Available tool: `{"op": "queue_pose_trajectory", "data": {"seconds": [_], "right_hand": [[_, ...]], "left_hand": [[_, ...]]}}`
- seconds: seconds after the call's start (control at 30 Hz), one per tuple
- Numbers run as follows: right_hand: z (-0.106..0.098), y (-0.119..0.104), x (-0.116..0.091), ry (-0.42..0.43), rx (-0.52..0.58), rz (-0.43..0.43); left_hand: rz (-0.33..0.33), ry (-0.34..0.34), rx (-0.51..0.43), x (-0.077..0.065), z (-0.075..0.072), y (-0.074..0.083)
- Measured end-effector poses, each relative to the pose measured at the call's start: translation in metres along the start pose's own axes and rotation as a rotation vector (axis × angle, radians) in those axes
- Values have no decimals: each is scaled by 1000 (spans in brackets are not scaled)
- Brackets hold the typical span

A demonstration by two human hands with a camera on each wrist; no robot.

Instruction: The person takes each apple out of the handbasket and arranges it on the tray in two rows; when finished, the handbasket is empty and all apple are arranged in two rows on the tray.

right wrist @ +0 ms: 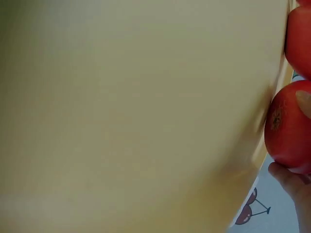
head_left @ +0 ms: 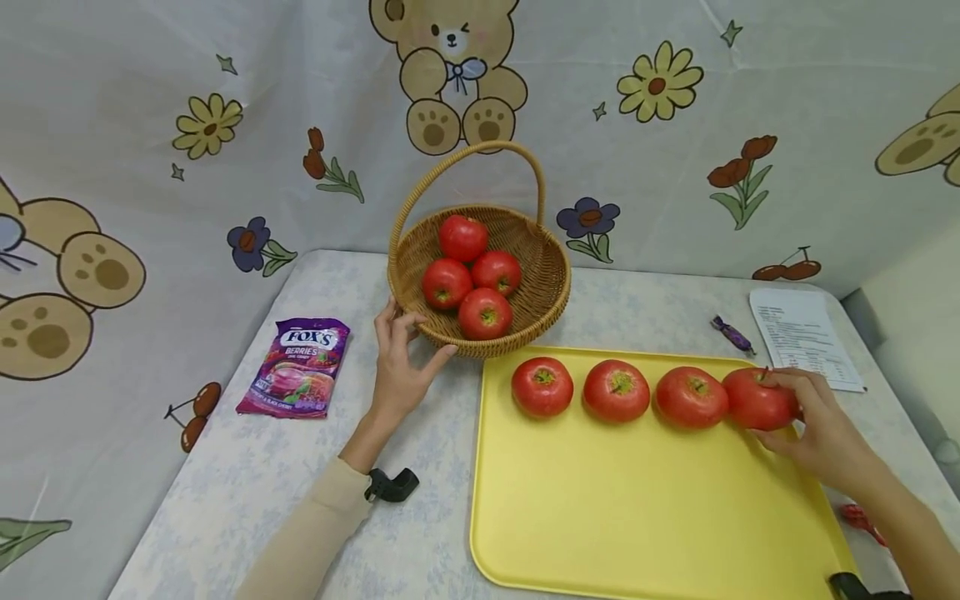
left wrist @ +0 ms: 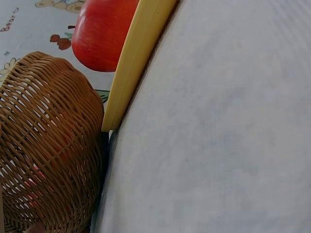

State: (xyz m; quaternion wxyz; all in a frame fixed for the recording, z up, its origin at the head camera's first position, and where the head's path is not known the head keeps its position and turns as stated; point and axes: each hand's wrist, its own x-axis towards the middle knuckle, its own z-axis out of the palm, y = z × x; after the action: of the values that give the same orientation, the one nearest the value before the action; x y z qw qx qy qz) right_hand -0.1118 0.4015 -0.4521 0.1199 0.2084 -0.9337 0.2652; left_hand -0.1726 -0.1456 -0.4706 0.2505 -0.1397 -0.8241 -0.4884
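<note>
A wicker basket [head_left: 551,275] with an arched handle holds several red apples [head_left: 486,314]. My left hand [head_left: 401,371] grips its lower left rim, thumb below and fingers up the side. In the left wrist view the basket's woven wall [left wrist: 48,141] fills the left side, with red showing through. On the yellow tray [head_left: 637,500], several apples form a row along the far edge. My right hand [head_left: 813,429] holds the rightmost apple [head_left: 757,400] between thumb and fingers, beside its neighbour [head_left: 692,397]. The right wrist view shows that apple [right wrist: 286,131] at the tray's edge.
Left of the basket lies a purple candy bag [head_left: 300,367]. A small purple wrapped candy [head_left: 732,335] and a printed sheet [head_left: 806,337] lie behind the tray at the right. A red wrapped item [head_left: 861,521] sits by the tray's right edge. A patterned cloth [head_left: 300,83] hangs behind.
</note>
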Motion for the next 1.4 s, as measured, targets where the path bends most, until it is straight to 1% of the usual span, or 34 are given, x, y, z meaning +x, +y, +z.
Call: {"op": "queue_pose_trajectory", "data": {"seconds": [0.1,0.2,0.27,0.43,0.63,0.73,0.83,0.9,0.97,1.13,1.23,1.4], "right_hand": [[-2,-4,-2,12,33,29],[-5,-6,-2,29,82,34],[-6,-7,-2,25,89,37],[-5,-6,-3,4,52,37],[-5,-6,-1,8,17,24],[-7,-8,-3,8,11,63],[-12,-15,0,-2,-3,88],[-15,-22,6,-6,-17,87],[-19,-30,14,-8,-29,57],[-26,-59,41,-30,-60,-5],[-26,-77,61,-53,-63,-51],[-18,-104,96,-96,-14,-135]], "left_hand": [[-5,0,11,0,0,0],[-9,0,14,1,0,1],[-9,0,16,1,0,1],[-12,-3,15,0,0,1],[-8,4,-6,-1,-1,1],[-7,-1,-9,-1,-1,1],[-13,-7,-1,0,0,2],[-17,-10,6,0,0,2],[-19,-10,9,0,-1,2],[-15,-8,6,0,-1,2],[-14,-6,5,0,-1,3],[1,-6,2,0,0,3]]}}
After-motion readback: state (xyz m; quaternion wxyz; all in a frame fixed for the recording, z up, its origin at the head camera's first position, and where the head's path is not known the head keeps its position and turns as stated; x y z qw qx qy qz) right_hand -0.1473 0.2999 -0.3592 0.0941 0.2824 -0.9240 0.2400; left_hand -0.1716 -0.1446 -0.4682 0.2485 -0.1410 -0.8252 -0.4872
